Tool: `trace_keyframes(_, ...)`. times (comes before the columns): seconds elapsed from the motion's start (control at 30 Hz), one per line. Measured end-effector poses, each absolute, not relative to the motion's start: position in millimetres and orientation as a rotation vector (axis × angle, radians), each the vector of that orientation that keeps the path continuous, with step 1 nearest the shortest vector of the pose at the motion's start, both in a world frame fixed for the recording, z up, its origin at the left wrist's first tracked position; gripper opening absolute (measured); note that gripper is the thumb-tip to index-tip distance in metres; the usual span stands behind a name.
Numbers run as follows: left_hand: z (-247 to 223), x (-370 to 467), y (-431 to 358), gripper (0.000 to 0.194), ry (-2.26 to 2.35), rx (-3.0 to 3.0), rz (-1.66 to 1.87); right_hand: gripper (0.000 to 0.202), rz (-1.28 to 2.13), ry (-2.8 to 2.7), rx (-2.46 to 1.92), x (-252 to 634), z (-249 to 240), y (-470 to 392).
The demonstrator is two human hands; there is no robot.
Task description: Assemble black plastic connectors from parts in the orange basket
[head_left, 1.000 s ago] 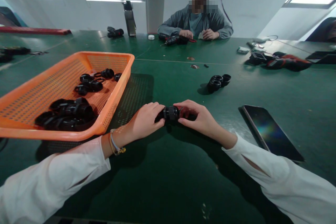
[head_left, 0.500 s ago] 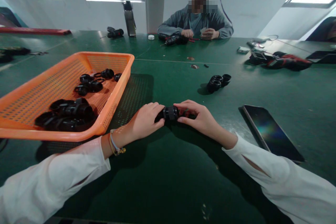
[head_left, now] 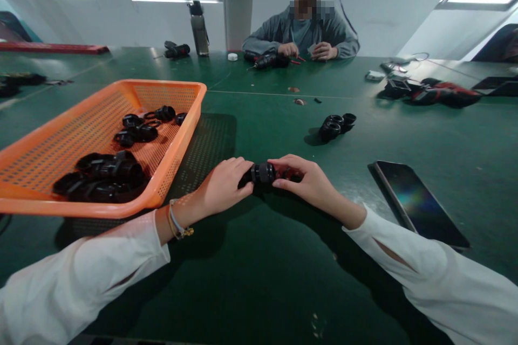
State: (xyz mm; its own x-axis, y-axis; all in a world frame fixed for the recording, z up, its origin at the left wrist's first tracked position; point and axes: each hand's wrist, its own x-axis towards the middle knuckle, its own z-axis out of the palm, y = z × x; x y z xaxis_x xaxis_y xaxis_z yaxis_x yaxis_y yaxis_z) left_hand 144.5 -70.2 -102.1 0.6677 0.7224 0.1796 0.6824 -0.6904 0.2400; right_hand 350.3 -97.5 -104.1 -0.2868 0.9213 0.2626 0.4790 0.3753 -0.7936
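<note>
Both of my hands meet over the green table, on a black cylindrical plastic fitting (head_left: 264, 173) with a ribbed, nut-like collar. It lies sideways, low over the tabletop. My left hand (head_left: 227, 184) is closed on its left end, fingers on top and thumb in front. At the other end, my right hand (head_left: 301, 178) pinches it between thumb and fingers. Something dark shows within the curl of the right hand, but I cannot tell whether it belongs to the fitting. The two ends are partly hidden by my fingers.
An orange perforated basket (head_left: 162, 194) at left holds several black fittings (head_left: 109, 172). More black pieces (head_left: 336, 127) stand beyond my right hand. A phone (head_left: 418, 202) lies at right. Across the table sits a person (head_left: 301, 38) near a power drill (head_left: 269, 61) and a bottle (head_left: 198, 29).
My hands and the fitting keep practically the same place and grip. Across the table, the other person's hands have shifted slightly.
</note>
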Motion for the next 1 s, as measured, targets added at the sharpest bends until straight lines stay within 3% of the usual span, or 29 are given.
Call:
trace_keyframes(0.7, -102.8, 144.8, -70.2, 0.021, 1.153, 2.718, 0.392, 0.028, 0.749, -1.938, -1.151, 349.3, -102.2, -99.3)
trace_keyframes(0.87, -102.0, 145.2, -70.1, 0.023, 1.16, 2.717, 0.378, 0.035, 0.779, -1.922, -1.154, 349.1, -103.0, -99.9)
trace_keyframes(1.0, -101.8, 144.8, -69.6, 0.023, 1.156, 2.715, 0.385, 0.028, 0.776, -1.93, -1.137, 349.1, -103.6, -99.7)
